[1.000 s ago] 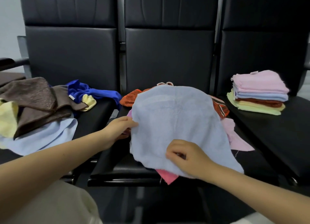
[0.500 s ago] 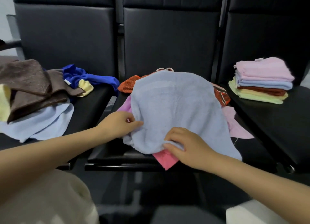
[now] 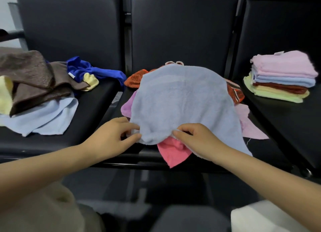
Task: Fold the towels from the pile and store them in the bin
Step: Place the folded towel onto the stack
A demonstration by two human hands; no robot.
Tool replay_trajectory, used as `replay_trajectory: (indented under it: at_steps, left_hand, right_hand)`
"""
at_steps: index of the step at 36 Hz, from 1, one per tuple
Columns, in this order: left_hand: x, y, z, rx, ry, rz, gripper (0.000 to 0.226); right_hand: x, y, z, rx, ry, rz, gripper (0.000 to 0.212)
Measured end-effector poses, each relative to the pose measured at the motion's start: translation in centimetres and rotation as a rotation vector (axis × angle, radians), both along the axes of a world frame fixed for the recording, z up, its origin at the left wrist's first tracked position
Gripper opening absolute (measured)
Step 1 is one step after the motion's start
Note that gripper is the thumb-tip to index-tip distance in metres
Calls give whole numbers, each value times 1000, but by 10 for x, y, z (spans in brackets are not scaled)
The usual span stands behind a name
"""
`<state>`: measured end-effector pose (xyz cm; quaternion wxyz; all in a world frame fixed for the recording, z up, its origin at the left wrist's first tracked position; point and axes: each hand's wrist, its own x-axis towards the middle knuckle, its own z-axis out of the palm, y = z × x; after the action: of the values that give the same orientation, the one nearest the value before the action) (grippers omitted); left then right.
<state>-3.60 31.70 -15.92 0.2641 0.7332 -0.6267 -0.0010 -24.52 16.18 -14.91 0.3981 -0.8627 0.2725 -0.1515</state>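
A light blue towel (image 3: 180,99) lies spread over a heap of towels on the middle black seat. My left hand (image 3: 111,138) pinches its near left edge. My right hand (image 3: 198,139) pinches the near edge a little to the right. Under it show a pink towel (image 3: 173,153), an orange-red towel (image 3: 137,79) and a pale pink towel (image 3: 250,125). A stack of folded towels (image 3: 283,77) sits on the right seat. No bin is visible.
On the left seat lies a loose pile: a brown towel (image 3: 29,77), a royal blue one (image 3: 92,70), yellow ones and a pale blue one (image 3: 45,117). Black seat backs (image 3: 180,32) stand behind. A white object (image 3: 271,218) sits at bottom right.
Both hands have slid down and toward each other along the light blue towel's near edge, gathering it. The towel has settled lower on the heap.
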Motion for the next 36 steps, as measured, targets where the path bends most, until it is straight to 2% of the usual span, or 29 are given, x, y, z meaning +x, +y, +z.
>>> replay_trajectory:
  at_steps: [3, 8, 11, 14, 16, 18, 21, 23, 25, 26, 28, 30, 33, 36]
  left_hand:
    - [-1, 3, -1, 32, 8, -5, 50]
    - [-19, -6, 5, 122, 234, -87, 56]
    - [-24, -11, 8, 200, 519, -111, 47]
    - [-23, -14, 14, 231, 804, -119, 56]
    - [-20, -13, 20, 215, 918, -125, 41]
    - [-18, -14, 26, 184, 1052, -102, 30]
    - [-11, -12, 31, 84, 1161, -34, 22]
    - [-3, -9, 32, 30, 1198, -2, 34]
    - [5, -3, 31, -13, 1244, 48, 51]
    - [7, 1, 31, -29, 1262, 76, 43]
    - [15, 6, 25, -23, 1217, 155, 14]
    - [20, 11, 19, 52, 1004, 257, 19]
    - [22, 18, 14, 165, 664, 310, 17]
    - [15, 21, 10, 240, 154, 255, 27]
  right_hand:
    - [1, -3, 2, 49, -2, -5, 40]
    - [3, -2, 1, 40, -6, 19, 42]
    - [2, 1, -1, -8, -3, 54, 38]
    - [0, 2, -1, -94, 0, 83, 35]
    - [-2, 4, -2, -146, -18, 119, 27]
    - [-4, 3, -3, -222, -20, 167, 25]
    - [-7, 4, -1, -477, 128, 264, 42]
    - [-7, 6, 0, -654, 199, 305, 46]
    - [-6, 8, 0, -718, 195, 303, 44]
    - [-7, 8, 0, -724, 179, 293, 39]
    - [-10, 7, 1, -709, 151, 275, 26]
    - [-13, 5, 3, -685, 137, 260, 19]
    - [-18, 3, 4, -583, 99, 236, 30]
    - [-20, 2, 3, -483, 41, 216, 32]
